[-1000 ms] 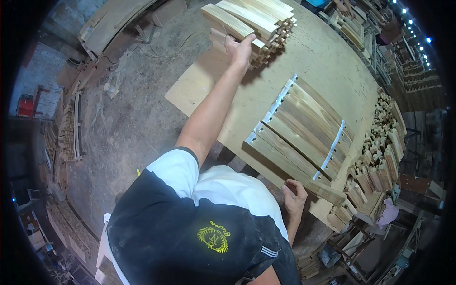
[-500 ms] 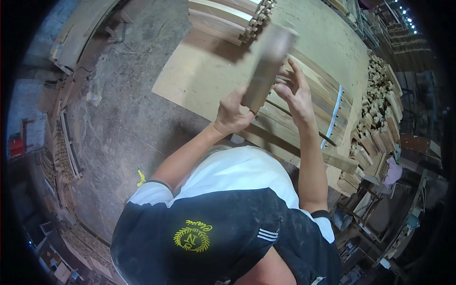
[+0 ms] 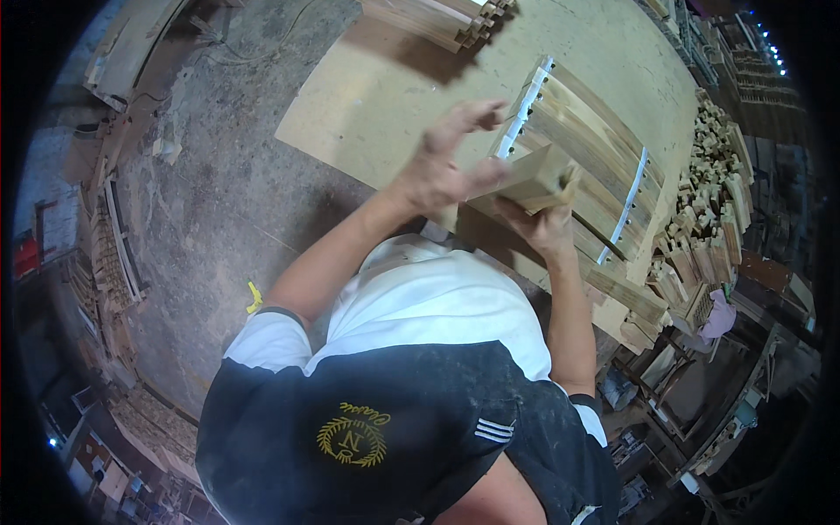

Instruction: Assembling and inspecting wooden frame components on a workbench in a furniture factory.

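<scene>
In my right hand [image 3: 544, 229] is a wooden block [image 3: 535, 175], its end turned toward the right and its length foreshortened. The fingers of that hand close around its lower side. My left hand [image 3: 437, 171] is just left of the block, slightly blurred, with fingers and thumb spread apart. Its thumb reaches to the block's left end; whether it touches cannot be told. Beneath and beyond the block lies a row of wooden boards [image 3: 582, 118] side by side, with a pale strip [image 3: 628, 206] across them and dark round spots along it.
Under the boards is a large pale sheet [image 3: 350, 109]. A stack of notched wooden pieces [image 3: 437, 19] stands at its far side. Many short wooden pieces [image 3: 704, 201] are piled at the right, near a pink cloth [image 3: 719, 317]. Concrete floor [image 3: 227, 184] stretches to the left.
The block has turned from lengthwise upright in my left hand to lying in my right hand. My left hand has let go and spread. The near pale strip is uncovered.
</scene>
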Motion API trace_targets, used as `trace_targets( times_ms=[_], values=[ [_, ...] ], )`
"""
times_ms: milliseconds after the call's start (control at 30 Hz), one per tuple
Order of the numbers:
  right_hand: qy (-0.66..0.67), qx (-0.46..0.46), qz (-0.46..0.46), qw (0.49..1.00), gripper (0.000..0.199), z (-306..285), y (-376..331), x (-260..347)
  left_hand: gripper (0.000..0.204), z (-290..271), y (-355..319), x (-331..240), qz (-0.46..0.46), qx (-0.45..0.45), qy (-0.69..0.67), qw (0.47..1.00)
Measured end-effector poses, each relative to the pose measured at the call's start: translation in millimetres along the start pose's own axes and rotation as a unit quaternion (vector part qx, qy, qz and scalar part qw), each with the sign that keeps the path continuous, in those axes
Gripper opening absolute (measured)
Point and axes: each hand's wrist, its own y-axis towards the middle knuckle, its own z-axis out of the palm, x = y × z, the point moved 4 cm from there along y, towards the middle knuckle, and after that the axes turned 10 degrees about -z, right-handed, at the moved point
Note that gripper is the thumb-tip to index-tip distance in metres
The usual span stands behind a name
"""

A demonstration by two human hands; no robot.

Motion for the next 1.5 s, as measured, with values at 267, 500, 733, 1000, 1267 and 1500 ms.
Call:
trace_targets(
  times_ms=[267, 500, 733, 1000, 1267, 1500],
  values=[
    [0.097, -0.01, 0.132, 0.986, 0.039, 2, -37, 4, 0.029, 79, -11, -23, 0.084, 0.095, -0.025, 0.992],
    [0.179, -0.049, 0.228, 0.956, 0.034, 12, -30, -9, 0.024, 79, 1, -17, 0.07, 0.068, -0.027, 0.995],
    [0.021, 0.044, 0.334, 0.941, 0.054, -8, -80, 0, 0.052, 66, 7, -8, -0.01, 0.157, -0.094, 0.983],
    [-0.02, -0.449, 0.564, 0.693, 0.019, -129, -341, 22, 0.082, -7, 13, 85, -0.286, 0.1, 0.025, 0.953],
    [-0.058, -0.328, 0.578, 0.745, 0.044, -193, -394, -85, 0.09, 36, -33, 123, -0.42, 0.21, 0.186, 0.863],
    [0.053, -0.321, 0.468, 0.822, 0.053, -210, -391, -77, 0.085, 50, -34, 104, -0.429, 0.146, 0.131, 0.882]
  ],
)
